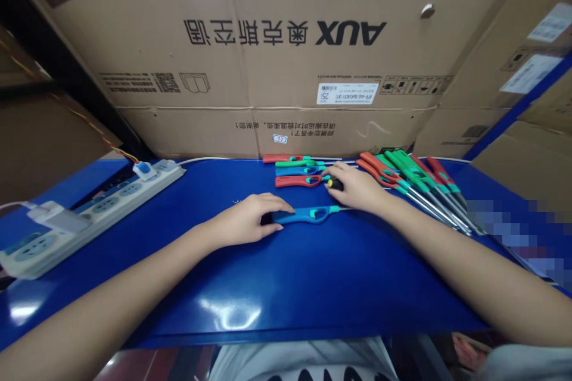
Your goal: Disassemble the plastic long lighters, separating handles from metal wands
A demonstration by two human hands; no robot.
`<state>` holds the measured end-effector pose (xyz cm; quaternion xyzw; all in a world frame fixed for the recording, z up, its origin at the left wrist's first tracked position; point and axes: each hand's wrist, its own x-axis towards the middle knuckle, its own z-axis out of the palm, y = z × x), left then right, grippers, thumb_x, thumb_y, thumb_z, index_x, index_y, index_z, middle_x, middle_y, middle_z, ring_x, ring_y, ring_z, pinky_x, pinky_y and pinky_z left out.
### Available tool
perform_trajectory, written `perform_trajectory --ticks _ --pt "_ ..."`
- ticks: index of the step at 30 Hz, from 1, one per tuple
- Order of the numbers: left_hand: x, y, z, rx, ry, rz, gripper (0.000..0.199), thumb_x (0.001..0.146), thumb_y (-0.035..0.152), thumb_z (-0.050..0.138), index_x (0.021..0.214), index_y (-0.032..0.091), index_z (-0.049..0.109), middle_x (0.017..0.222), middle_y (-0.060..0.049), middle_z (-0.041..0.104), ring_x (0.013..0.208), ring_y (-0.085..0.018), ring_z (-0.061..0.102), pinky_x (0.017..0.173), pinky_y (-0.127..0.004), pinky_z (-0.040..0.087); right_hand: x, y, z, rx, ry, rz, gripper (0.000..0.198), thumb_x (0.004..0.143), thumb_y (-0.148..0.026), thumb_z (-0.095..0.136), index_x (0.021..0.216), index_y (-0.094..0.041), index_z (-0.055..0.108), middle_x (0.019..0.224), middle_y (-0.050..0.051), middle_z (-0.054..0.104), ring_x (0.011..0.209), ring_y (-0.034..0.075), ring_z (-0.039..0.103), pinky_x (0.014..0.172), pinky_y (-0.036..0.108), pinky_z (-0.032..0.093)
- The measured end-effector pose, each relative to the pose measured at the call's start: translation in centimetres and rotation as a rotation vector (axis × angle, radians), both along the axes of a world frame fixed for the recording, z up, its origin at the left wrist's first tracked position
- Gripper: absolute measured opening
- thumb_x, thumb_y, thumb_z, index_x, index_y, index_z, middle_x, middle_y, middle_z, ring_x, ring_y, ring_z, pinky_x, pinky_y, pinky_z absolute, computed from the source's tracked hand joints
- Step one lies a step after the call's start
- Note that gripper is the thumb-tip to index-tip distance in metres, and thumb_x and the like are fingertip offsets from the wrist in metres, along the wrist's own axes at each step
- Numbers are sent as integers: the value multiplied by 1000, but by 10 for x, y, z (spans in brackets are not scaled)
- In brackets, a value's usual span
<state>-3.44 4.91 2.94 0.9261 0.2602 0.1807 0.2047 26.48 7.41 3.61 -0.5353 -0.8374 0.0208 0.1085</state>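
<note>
Through my remote feed I record the left hand (252, 219) pinching the butt of a blue lighter (304, 215) between thumb and fingers. The lighter lies crosswise on the blue table (277, 286), near the middle, nose to the right. Its body is smooth and glossy blue, with a teal trigger inside a looped guard, a teal collar and a thin rod at the front. I find the right hand (360, 186) curled, fingers and thumb gripping a short black-and-yellow handle (335, 184) just above that rod; whether it touches the lighter I cannot tell.

Just behind, I note a row of lighters (297, 181) laid parallel: red, blue, green, red, counted from the nearest. Beyond the right hand is a pile of lighters (404, 175), red, orange and green, with long silver barrels.

At far left I log a white power strip (105, 211) carrying a white plug (145, 171) and a white adapter (60, 217).

A cardboard box (214, 83) stands at the back, its print upside down. I read "AUX" and "奥克斯空调" in large black type. Its white label (347, 93) shows "KFR" and "25". Below is a Chinese line beginning "师傅您辛苦了". I cannot read the small blue-edged sticker (280, 139).
</note>
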Motion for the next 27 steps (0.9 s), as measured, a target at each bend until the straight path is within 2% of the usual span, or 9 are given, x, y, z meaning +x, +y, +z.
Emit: perform_trajectory --ticks 3,8,10,11,13,15,19,24,27 --pt "0 -9 6 -30 51 4 45 89 25 72 133 26 64 129 -8 69 116 -24 67 102 -40 54 -24 7 3 -95 -59 46 39 99 -43 45 125 -18 61 126 16 64 100 27 65 75 32 45" --pt "0 -16 2 121 131 93 77 84 52 77 152 32 46 156 -12 48 143 -36 44 114 -55 42 -31 33 31 -376 -123 257 40 93 -57 55 88 -20 70 87 5 73 77 18 64 65 27 42" --pt "0 -16 -5 145 178 108 92 80 66 75 158 33 38 164 -14 36 150 -42 33 115 -61 38 -29 46 43 -459 -95 263 48 92 -64 53 89 -20 73 86 4 74 76 18 64 66 27 43" --pt "1 -16 -8 139 208 108 95 80 70 72 159 33 35 166 -14 31 151 -44 29 116 -64 37 -29 52 47 -445 -86 236 49 92 -64 52 95 -20 74 89 4 75 78 18 64 67 27 44" --pt "3 -17 -13 124 263 100 90 85 73 63 160 32 34 168 -15 27 153 -45 24 116 -65 35 -31 62 49 -346 -106 153 43 92 -57 56 105 -20 73 97 6 75 85 19 65 71 28 44" --pt "5 -18 -16 131 289 92 73 95 67 53 158 32 39 167 -13 30 154 -43 24 117 -64 34 -36 68 47 -263 -173 78 33 88 -45 61 106 -19 73 101 8 74 87 21 65 71 29 42" --pt "6 -19 -11 194 269 82 48 105 44 46 151 30 50 162 -8 42 149 -35 37 118 -55 38 -45 63 40 -285 -240 27 27 85 -38 63 99 -18 74 97 13 75 80 24 65 64 30 39" --pt "3 -21 3 220 255 21 43 99 35 57 141 29 61 149 -7 58 130 -31 57 107 -49 49 -38 54 45 -434 -231 139 30 86 -49 64 83 -22 75 81 4 76 72 19 66 63 27 42" --pt "5 -21 3 204 201 32 51 98 41 59 147 28 54 147 -9 59 131 -31 56 109 -50 47 -32 60 42 -355 -177 115 31 90 -46 59 97 -21 75 93 6 77 83 21 68 69 27 45"
